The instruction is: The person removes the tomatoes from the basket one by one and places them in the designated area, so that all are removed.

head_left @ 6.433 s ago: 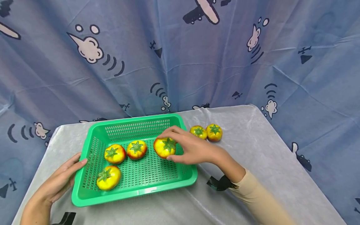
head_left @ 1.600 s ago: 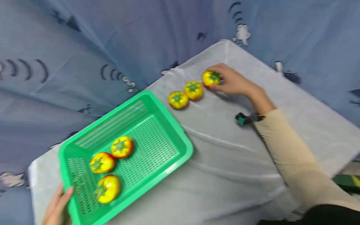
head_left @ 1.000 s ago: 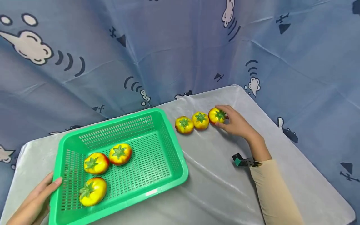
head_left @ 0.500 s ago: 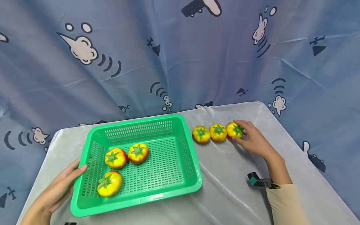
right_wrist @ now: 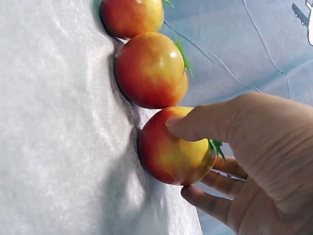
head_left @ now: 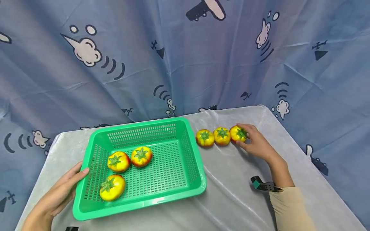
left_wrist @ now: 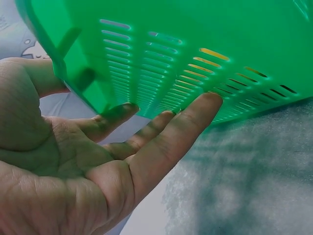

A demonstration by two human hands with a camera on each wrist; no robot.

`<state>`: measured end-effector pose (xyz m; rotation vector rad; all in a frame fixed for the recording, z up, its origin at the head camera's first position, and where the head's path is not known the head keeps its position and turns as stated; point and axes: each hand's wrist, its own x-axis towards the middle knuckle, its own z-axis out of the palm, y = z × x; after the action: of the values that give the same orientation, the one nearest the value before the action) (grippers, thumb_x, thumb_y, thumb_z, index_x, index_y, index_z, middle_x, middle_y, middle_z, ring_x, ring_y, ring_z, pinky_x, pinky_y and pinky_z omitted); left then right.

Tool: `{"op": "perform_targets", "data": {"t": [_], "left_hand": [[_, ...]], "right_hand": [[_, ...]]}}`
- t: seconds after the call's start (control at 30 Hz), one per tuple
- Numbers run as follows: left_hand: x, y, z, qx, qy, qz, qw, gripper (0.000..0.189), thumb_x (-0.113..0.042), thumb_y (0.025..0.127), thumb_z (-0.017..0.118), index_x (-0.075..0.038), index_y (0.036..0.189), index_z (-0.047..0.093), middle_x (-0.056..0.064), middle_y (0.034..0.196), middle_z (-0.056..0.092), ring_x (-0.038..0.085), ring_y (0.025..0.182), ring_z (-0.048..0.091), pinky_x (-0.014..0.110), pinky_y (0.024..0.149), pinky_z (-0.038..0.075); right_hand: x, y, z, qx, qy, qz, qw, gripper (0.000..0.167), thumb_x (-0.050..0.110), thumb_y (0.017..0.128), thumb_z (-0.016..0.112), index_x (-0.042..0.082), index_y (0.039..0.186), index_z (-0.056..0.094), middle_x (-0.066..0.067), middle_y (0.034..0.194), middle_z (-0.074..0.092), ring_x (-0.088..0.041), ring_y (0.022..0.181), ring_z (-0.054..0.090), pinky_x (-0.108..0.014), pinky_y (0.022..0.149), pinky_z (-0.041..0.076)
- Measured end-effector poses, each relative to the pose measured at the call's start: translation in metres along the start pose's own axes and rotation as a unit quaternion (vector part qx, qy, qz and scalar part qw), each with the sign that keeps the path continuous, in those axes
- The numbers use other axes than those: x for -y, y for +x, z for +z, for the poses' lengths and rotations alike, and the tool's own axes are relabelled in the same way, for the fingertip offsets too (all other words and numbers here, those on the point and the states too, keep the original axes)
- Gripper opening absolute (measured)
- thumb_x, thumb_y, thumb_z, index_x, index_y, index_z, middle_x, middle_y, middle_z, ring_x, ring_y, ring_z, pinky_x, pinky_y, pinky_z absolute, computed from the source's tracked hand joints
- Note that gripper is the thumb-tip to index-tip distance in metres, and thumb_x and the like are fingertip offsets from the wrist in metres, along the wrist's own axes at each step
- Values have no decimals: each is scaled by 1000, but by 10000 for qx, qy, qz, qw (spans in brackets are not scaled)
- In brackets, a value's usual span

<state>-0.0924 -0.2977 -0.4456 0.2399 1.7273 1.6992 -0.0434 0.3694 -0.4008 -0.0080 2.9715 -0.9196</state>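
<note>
In the head view, my right hand [head_left: 255, 142] holds a yellow-red tomato [head_left: 237, 133] with a green leafy top. The thumb lies on its near side and the fingers curve round the far side; in the right wrist view this tomato [right_wrist: 171, 147] sits on the cloth against its neighbour. Two more tomatoes, a middle one [head_left: 222, 136] and a left one [head_left: 205, 138], complete the row. My left hand [head_left: 59, 192] grips the left end of a green basket [head_left: 138, 203], thumb at the rim. Its fingers [left_wrist: 166, 142] press the slotted outer wall in the left wrist view.
Inside the basket lie three tomatoes: one at the left [head_left: 118, 162], one beside it [head_left: 141, 157] and one nearer the front [head_left: 112, 187]. A grey cloth [head_left: 231, 186] covers the table. Behind it hangs a blue patterned curtain [head_left: 173, 57].
Earlier my right hand held the tomato inside the basket; it has carried it right to the end of the row on the table. My left hand stays at the basket.
</note>
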Motion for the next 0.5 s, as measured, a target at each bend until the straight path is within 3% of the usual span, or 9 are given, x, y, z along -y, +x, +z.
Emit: {"op": "perform_targets", "data": {"t": [0.23,0.37,0.5], "left_hand": [[-2,1,5,-93,145,-82,9998,69,-27,119,28,2,166,-13,-21,130,63,7,117,71,34,92,64],[-2,2,5,-127,144,-37,9998,69,-26,118,28,3,166,-12,-21,129,63,7,116,71,33,92,64],[-1,0,4,-107,71,84,9999,64,-24,118,28,0,167,-6,-21,131,64,7,117,71,32,92,63]], "right_hand": [[6,-2,-2,-91,-159,111,9998,73,14,97,77,0,159,41,-32,160,37,-52,147,39,-74,118,36],[12,-8,-8,-187,-211,197,9994,73,16,98,76,2,160,41,-32,161,36,-53,144,42,-74,115,40],[20,-11,-11,-335,-178,26,9993,70,13,98,75,2,159,43,-31,161,38,-52,144,42,-74,113,41]]}}
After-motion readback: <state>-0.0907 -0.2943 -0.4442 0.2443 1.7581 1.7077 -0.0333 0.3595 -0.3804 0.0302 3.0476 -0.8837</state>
